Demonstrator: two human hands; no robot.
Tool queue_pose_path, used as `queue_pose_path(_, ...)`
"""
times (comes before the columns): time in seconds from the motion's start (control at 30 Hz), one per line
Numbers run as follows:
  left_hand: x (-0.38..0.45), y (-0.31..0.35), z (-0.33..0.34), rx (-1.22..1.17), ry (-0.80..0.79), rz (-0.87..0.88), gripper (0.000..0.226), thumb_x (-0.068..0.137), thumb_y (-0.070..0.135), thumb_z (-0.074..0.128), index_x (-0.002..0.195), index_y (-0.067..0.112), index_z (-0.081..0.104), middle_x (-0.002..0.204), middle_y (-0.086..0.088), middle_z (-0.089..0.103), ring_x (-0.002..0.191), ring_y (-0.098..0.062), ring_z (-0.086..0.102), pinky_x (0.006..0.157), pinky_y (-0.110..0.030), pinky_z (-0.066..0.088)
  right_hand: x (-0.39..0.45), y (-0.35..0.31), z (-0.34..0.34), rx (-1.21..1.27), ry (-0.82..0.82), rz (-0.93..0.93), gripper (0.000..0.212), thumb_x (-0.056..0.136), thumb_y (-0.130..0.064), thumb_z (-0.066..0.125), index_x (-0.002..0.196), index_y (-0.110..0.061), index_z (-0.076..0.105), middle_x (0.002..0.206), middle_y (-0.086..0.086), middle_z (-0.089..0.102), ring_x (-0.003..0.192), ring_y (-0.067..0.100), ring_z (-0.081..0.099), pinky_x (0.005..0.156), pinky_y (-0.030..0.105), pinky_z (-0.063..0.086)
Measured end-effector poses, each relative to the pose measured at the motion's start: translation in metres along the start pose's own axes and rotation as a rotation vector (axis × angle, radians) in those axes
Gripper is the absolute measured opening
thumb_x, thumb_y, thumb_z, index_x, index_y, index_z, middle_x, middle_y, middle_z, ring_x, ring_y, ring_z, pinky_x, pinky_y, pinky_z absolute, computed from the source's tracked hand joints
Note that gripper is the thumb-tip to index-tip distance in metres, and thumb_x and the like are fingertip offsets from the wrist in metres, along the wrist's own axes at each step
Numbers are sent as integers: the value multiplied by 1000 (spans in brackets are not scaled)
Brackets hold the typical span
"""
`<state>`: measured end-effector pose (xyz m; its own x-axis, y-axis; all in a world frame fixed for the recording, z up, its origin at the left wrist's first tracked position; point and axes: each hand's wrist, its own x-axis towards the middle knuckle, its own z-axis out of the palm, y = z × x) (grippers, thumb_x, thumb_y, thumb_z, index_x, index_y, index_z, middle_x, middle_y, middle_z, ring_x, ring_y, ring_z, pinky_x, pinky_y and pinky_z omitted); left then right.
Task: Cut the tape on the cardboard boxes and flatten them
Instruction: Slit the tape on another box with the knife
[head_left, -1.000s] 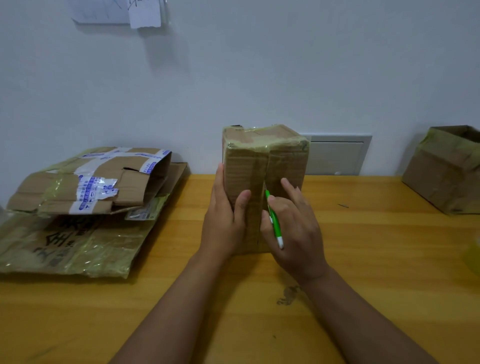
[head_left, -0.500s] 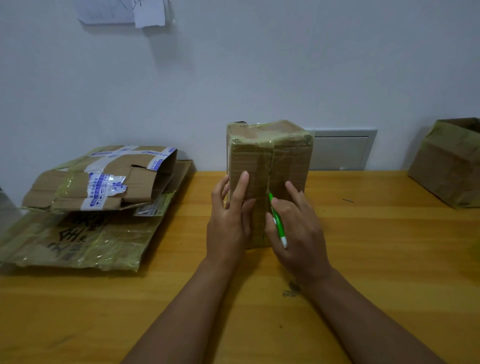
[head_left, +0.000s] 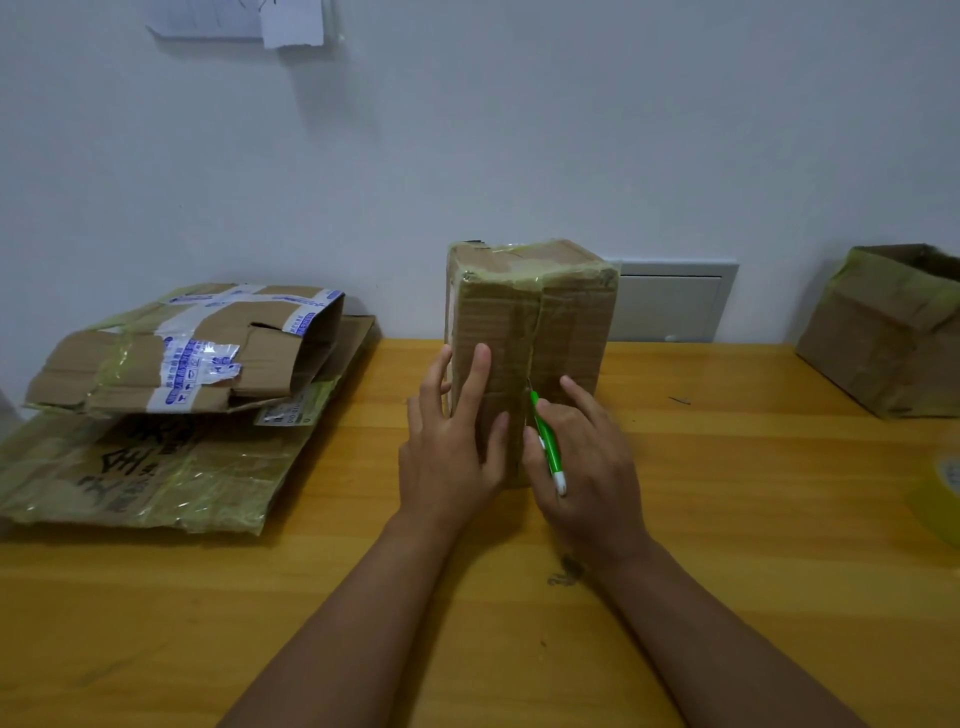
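A tall taped cardboard box (head_left: 550, 322) stands upright in the middle of the wooden table (head_left: 727, 519). My left hand (head_left: 454, 447) lies flat against its near face, fingers spread. My right hand (head_left: 587, 462) grips a green and white cutter (head_left: 545, 441), its tip set at the taped centre seam of that face. Yellowish tape wraps the box's top edge and runs down the seam.
A pile of flattened boxes (head_left: 156, 415) with blue and white tape lies at the left. Another upright box (head_left: 888, 332) stands at the far right by the wall. A yellow tape roll (head_left: 943, 493) shows at the right edge.
My left hand shifted from clasping the box's left edge to lying flat on its front face. The cutter stays at the seam. The view tilted slightly.
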<state>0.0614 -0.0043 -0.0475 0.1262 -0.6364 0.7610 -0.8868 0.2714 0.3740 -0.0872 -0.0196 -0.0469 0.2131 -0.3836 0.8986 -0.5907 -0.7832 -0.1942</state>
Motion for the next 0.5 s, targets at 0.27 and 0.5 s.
queue_pose_path(0.27, 1, 0, 6, -47, 20, -19, 81, 94, 28, 64, 153, 43, 12, 156, -5, 21, 124, -29, 45, 75, -28, 48, -1, 1, 2, 2, -21, 42, 31, 94, -22, 51, 109, 0, 65, 102, 13, 70, 124, 35, 55, 96, 51, 50)
queue_pose_path(0.5, 4, 3, 6, -138, 45, -80, 78, 95, 27, 63, 150, 50, 12, 156, 3, 20, 129, -24, 41, 85, -28, 45, -5, -1, 5, -21, -57, 67, 26, 90, -21, 51, 98, -2, 67, 88, 9, 69, 110, 31, 61, 87, 45, 54)
